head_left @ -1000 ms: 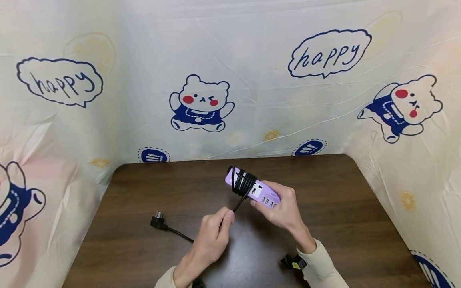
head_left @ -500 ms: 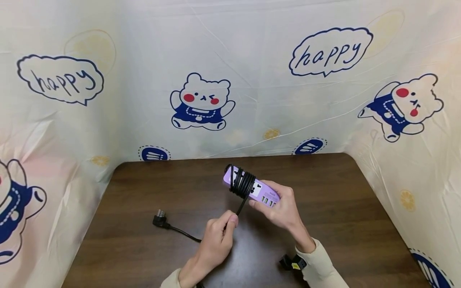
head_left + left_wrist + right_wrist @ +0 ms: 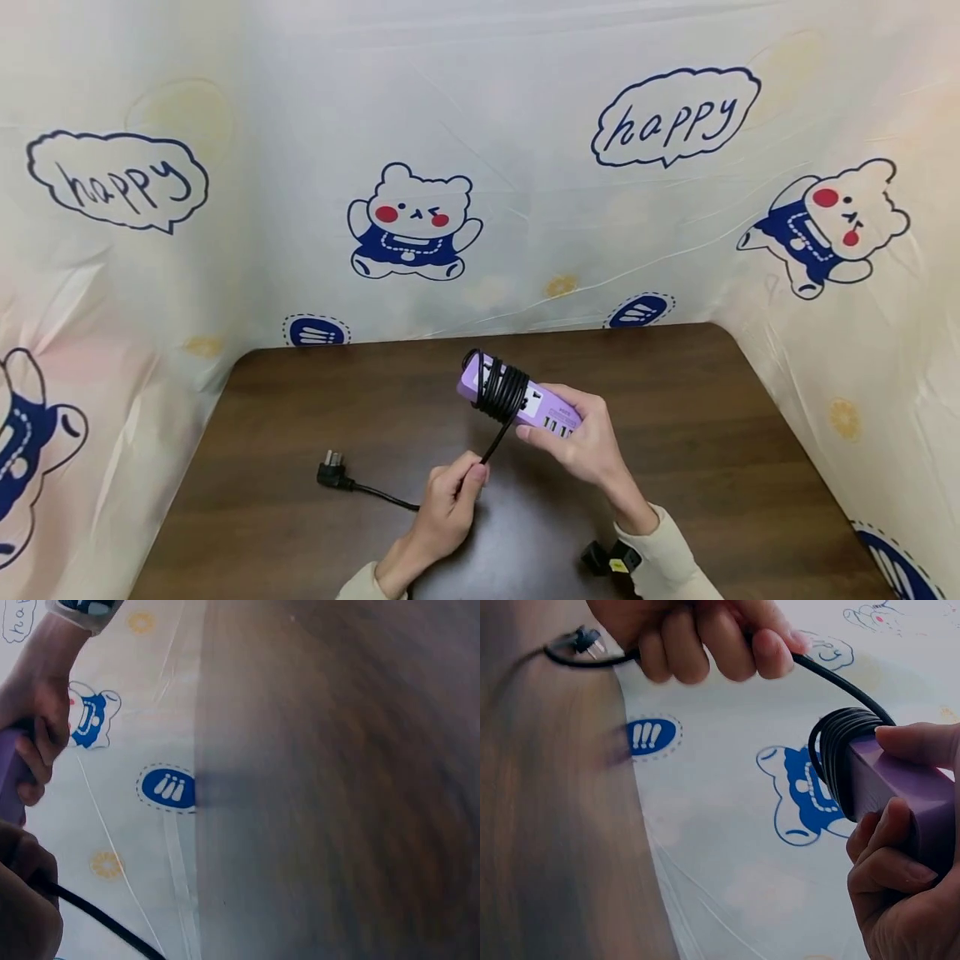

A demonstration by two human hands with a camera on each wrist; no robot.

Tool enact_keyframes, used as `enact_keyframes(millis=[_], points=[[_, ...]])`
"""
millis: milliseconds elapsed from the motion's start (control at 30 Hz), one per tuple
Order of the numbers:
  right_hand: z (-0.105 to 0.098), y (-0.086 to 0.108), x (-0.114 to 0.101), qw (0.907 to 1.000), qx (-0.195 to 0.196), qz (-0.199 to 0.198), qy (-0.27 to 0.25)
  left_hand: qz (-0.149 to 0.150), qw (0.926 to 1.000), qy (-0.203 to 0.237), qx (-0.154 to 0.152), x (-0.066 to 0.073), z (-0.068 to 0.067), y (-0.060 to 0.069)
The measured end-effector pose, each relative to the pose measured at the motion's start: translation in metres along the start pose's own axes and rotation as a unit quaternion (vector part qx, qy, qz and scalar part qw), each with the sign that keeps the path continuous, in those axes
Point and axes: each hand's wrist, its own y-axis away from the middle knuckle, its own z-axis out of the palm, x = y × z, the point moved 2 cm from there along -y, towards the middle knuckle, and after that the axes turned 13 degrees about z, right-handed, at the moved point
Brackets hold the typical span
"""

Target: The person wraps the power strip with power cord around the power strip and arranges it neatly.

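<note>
A purple power strip with white sockets and USB ports is held above the table by my right hand, which grips its near end. Several turns of black cord are wound round the strip's far half. From the coil the cord runs down taut to my left hand, whose curled fingers and thumb hold it. Beyond that hand the free end leads left to a black plug with metal prongs. The right wrist view shows the coil, with my right thumb on the purple casing.
The dark wooden table lies beneath both hands. Pale cloth printed with cartoon bears hangs behind and at both sides of it. A black wrist camera sits at my right sleeve.
The strip's far end has shifted slightly left, with the right hand still gripping it. The left hand has moved a little down with the cord. The plug has shifted slightly.
</note>
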Motion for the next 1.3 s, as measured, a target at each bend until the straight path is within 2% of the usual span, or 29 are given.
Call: enact_keyframes(millis=[133,267,433,600,733,867,1000,1100,1233,1300], points=[[0.001,0.003,-0.002,0.9999,-0.005,-0.01,-0.006,0.005,0.9987,0.048,-0.019,-0.005,-0.005,0.002],[0.001,0.006,-0.007,0.9997,-0.004,-0.019,-0.016,-0.006,0.9942,0.099,-0.04,-0.007,-0.011,0.002],[-0.002,0.008,-0.012,0.9995,-0.004,-0.021,-0.024,-0.014,0.9892,0.13,-0.067,-0.008,-0.017,0.005],[-0.005,0.009,-0.015,0.9994,-0.012,-0.017,-0.026,-0.028,0.9861,0.126,-0.104,-0.007,-0.018,0.006],[-0.004,0.009,-0.017,0.9992,-0.025,-0.012,-0.03,-0.047,0.9848,0.107,-0.128,-0.006,-0.015,0.001],[-0.004,0.009,-0.019,0.998,-0.042,-0.025,-0.039,-0.066,0.9843,0.081,-0.142,-0.009,-0.012,-0.004],[-0.001,0.008,-0.021,0.9964,-0.055,-0.04,-0.05,-0.087,0.9812,0.062,-0.161,-0.015,-0.01,-0.008],[0.001,0.008,-0.021,0.9954,-0.064,-0.045,-0.055,-0.091,0.9783,0.055,-0.178,-0.022,-0.01,-0.009],[0.004,0.009,-0.021,0.994,-0.085,-0.033,-0.06,-0.083,0.9759,0.047,-0.197,-0.032,-0.012,-0.01],[0.005,0.01,-0.021,0.993,-0.095,-0.028,-0.063,-0.094,0.9727,0.044,-0.208,-0.036,-0.014,-0.012]])
